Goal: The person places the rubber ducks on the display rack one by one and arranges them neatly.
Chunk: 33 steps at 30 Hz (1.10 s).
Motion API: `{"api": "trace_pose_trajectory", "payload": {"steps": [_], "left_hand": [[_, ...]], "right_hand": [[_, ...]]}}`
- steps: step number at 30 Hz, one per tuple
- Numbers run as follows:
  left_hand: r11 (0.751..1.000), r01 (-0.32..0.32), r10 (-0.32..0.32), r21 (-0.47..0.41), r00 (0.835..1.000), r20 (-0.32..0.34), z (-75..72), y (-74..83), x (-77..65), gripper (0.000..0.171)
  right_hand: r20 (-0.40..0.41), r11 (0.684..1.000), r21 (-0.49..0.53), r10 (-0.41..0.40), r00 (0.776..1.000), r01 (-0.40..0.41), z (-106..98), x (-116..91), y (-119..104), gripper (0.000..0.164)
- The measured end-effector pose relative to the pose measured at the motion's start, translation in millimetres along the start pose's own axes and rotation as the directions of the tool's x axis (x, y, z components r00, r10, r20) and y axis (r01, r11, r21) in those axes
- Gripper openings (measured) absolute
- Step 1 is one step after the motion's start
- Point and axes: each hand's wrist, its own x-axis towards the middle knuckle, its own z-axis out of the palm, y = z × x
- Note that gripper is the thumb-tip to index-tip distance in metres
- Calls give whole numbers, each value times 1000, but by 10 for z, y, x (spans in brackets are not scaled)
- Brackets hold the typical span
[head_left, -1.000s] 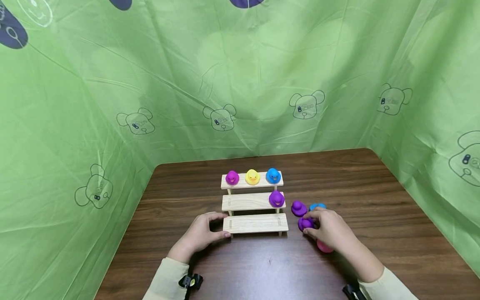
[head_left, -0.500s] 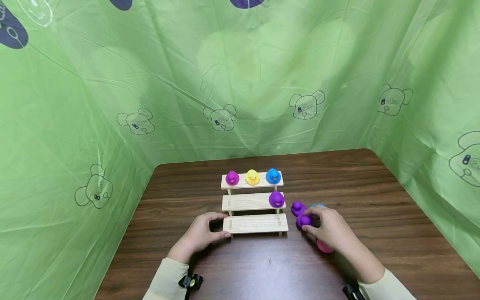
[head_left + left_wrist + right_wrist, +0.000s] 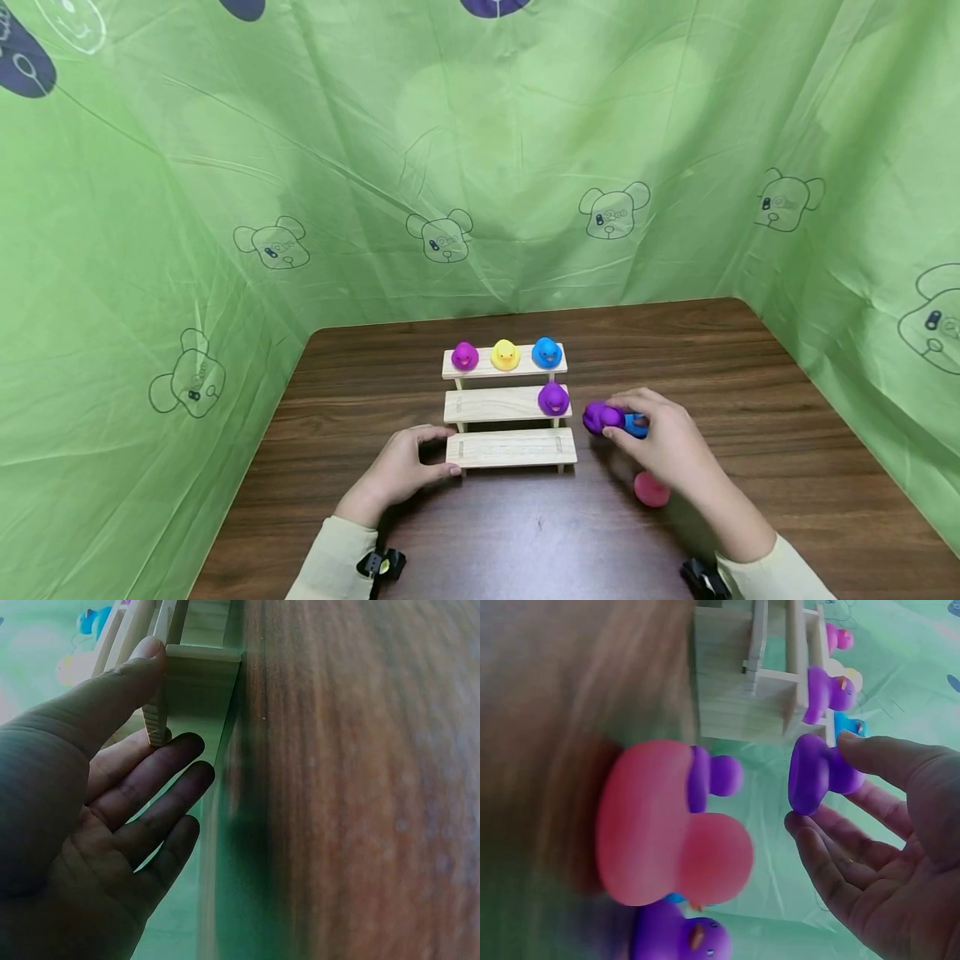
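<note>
A three-tier wooden stand [image 3: 510, 447] sits mid-table. My left hand [image 3: 405, 463] grips the left end of its lowest board, thumb in front and fingers behind. My right hand [image 3: 667, 437] pinches a purple rubber duck [image 3: 808, 776] between thumb and fingers, raised off the table to the right of the stand. In the head view it overlaps another purple duck lying behind it. A purple duck [image 3: 553, 399] stands at the right end of the middle board. The top board carries a magenta duck [image 3: 465, 357], a yellow duck [image 3: 505, 355] and a blue duck [image 3: 547, 352].
A pink duck [image 3: 651, 489] lies on the brown wooden table [image 3: 330, 383] below my right hand. A blue duck [image 3: 636, 425] is partly hidden by that hand. The right wrist view shows a further purple duck [image 3: 679, 934]. A green curtain [image 3: 510, 167] surrounds the table.
My right hand has picked up the purple duck and moved it up and slightly away from me, uncovering more of the pink duck. My left hand stays at the stand.
</note>
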Motion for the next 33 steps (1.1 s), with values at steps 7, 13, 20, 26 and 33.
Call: {"api": "trace_pose_trajectory", "payload": {"steps": [7, 13, 20, 26, 33], "left_hand": [[1000, 6, -6, 2, 1000, 1, 2, 3, -3, 57], [1000, 1, -1, 5, 1000, -2, 5, -3, -4, 57], [1000, -7, 7, 4, 1000, -6, 2, 3, -1, 56], [1000, -7, 7, 9, 1000, -12, 4, 0, 8, 55], [1000, -5, 5, -5, 1000, -5, 4, -6, 2, 53]], "right_hand": [[-22, 999, 34, 0, 1000, 0, -73, 75, -79, 35], [-48, 998, 56, -27, 998, 30, -102, 132, -172, 35], [-63, 992, 97, -77, 995, 83, -104, 214, -312, 38], [-55, 984, 127, -115, 992, 122, -76, 286, -459, 39], [-23, 977, 160, -142, 990, 144, -25, 365, -656, 38]]}}
